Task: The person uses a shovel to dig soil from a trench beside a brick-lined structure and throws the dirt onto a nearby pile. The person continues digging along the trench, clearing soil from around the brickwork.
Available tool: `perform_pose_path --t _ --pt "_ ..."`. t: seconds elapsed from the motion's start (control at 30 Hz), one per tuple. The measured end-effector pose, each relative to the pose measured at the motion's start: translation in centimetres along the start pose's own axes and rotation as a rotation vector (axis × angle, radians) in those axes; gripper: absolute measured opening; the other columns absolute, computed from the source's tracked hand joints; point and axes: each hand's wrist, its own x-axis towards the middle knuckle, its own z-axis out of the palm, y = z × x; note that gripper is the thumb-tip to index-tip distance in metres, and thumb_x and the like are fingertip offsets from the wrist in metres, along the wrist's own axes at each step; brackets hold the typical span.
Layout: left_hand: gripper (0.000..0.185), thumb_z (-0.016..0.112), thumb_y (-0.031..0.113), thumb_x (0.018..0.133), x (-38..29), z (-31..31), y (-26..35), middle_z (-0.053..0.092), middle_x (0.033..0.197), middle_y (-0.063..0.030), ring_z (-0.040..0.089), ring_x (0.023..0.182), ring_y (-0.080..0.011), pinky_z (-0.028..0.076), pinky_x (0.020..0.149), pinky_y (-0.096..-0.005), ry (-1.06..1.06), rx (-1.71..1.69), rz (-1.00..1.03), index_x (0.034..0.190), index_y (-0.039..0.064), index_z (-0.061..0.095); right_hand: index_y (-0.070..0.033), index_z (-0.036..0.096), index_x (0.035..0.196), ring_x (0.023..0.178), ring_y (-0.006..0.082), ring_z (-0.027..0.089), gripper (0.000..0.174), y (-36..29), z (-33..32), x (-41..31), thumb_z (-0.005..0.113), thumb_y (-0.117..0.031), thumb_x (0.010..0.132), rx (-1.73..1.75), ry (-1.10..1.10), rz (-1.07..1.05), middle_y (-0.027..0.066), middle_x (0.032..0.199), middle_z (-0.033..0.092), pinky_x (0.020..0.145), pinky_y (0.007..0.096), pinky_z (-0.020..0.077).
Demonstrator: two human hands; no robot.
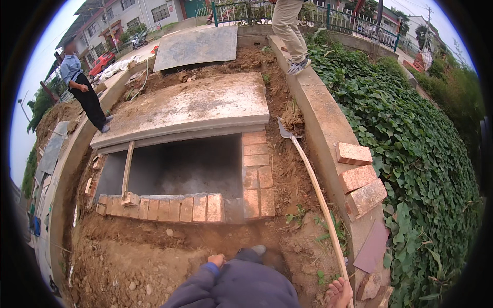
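My right hand (339,293) is around the lower end of a long wooden shovel handle (321,196) at the bottom right. The handle runs away from me to a metal shovel blade (285,129), which lies on the soil beside a concrete wall. My left hand (217,260) is held near my waist with its fingers curled, and nothing shows in it. Before me is a rectangular pit (185,165) with a dark interior. Its near rim (163,209) and right rim (259,177) are laid with red bricks. A wooden stick (128,169) spans the pit's left part, its near end at a loose brick (131,199).
A thick concrete slab (200,102) covers the pit's far side. Several bricks (354,154) and a flat reddish tile (371,246) lie on the right wall (327,111), beside dense vines (416,154). One person (83,84) stands at the left; another (290,30) stands on the right wall.
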Motion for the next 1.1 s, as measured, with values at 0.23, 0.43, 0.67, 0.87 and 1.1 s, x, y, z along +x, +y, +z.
perform_pose_path --t 0.23,0.43,0.67,0.87,1.1 --pt "0.03 0.049 0.029 0.075 4.5 0.5 -0.6 0.066 0.081 -0.0158 0.061 0.08 -0.0286 0.045 0.074 -0.0368 -0.166 0.89 0.255 0.079 0.005 0.067 -0.006 0.061 0.097 0.087 0.0352 0.058 0.039 -0.1 -2.8 -0.8 0.065 -0.036 0.074 -1.542 0.444 -0.65 0.0177 0.093 0.059 0.07 0.0446 0.0475" --pt "0.028 0.05 0.028 0.081 10.9 0.2 -1.5 0.065 0.1 -0.0071 0.061 0.094 -0.0265 0.045 0.083 -0.0361 -0.341 1.396 0.523 0.105 0.022 0.064 -0.007 0.063 0.095 0.08 0.0358 0.06 0.049 7.8 -9.9 2.3 0.064 -0.049 0.071 -1.579 0.276 -0.564 0.0179 0.084 0.062 0.068 0.0462 0.0482" --pt "0.029 0.05 0.028 0.081 11.3 0.7 -1.8 0.065 0.097 -0.009 0.061 0.094 -0.0275 0.045 0.083 -0.0351 -0.292 1.392 0.447 0.105 0.02 0.064 -0.008 0.065 0.094 0.076 0.0354 0.061 0.049 15.9 -8.9 2.9 0.063 -0.051 0.071 -1.653 0.079 -0.234 0.0176 0.081 0.063 0.067 0.047 0.0483" --pt "0.034 0.049 0.032 0.074 7.3 -0.2 -1.4 0.064 0.086 -0.0197 0.06 0.089 -0.0326 0.044 0.079 -0.0378 -0.212 1.116 0.498 0.082 0.004 0.067 -0.007 0.063 0.079 0.068 0.0368 0.06 0.05 18.5 -6.8 1.5 0.062 -0.056 0.072 -1.47 -0.023 -0.125 0.0199 0.076 0.062 0.061 0.0485 0.0469" --pt "0.032 0.042 0.025 0.081 6.3 -3.5 -1.5 0.065 0.077 -0.0146 0.06 0.073 -0.0257 0.046 0.069 -0.0358 -0.226 1.033 0.53 0.078 0.003 0.065 -0.005 0.056 0.069 0.067 0.0414 0.059 0.049 20.3 -7.1 2.4 0.062 -0.054 0.073 -1.287 0.024 -0.277 0.0217 0.069 0.059 0.057 0.0503 0.0452"
